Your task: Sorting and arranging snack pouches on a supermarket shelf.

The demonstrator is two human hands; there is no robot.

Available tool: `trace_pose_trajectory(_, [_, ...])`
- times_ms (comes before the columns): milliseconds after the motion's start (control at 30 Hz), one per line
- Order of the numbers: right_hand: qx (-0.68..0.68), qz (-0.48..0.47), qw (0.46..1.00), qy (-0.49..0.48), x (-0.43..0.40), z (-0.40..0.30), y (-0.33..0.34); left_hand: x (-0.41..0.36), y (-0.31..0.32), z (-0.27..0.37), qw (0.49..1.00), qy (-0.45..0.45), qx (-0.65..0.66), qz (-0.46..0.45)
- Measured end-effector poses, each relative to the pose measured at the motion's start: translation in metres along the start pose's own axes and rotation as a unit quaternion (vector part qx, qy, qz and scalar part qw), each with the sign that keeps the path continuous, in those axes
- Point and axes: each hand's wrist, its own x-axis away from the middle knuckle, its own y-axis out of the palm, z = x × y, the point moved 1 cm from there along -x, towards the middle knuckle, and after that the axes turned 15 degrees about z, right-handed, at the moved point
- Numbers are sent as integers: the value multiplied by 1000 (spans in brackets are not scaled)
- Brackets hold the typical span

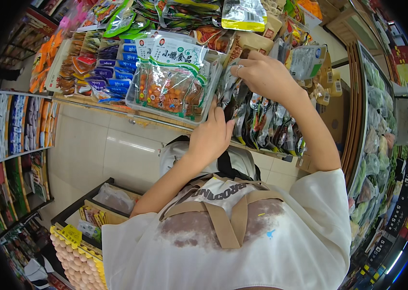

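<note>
My right hand (267, 74), with a ring on one finger, reaches over a row of upright silvery food packets (260, 119). Its fingers close on the upper part of a dark, silvery packet (230, 90) at the row's left end. My left hand (211, 134) is lower, with its fingertips in the narrow gap between that packet and a clear plastic tub (204, 117). Those fingertips are partly hidden, so their grip is unclear. In the tub stand white-and-green vacuum packs (169, 79) of orange-brown diced food.
Blue and purple packets (117, 74) fill the display to the left. Behind lie green pouches (122, 18) and brown paper packages (251, 43). Bagged vegetables (372, 145) line a right-hand shelf. Egg trays (77, 253) and a compartmented bin (106, 197) stand at lower left.
</note>
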Motion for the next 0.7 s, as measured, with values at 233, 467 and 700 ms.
trace_pose_trajectory(233, [38, 58, 991, -112, -2, -2, -16, -16, 19, 0, 994, -43, 98, -17])
trace_pose_trajectory(467, [-5, 39, 998, -41, 3, -1, -2, -20, 23, -5, 986, -83, 142, -35])
trace_pose_trajectory(700, [-55, 94, 992, -71, 3, 3, 13, 21, 4, -6, 992, 11, 127, 21])
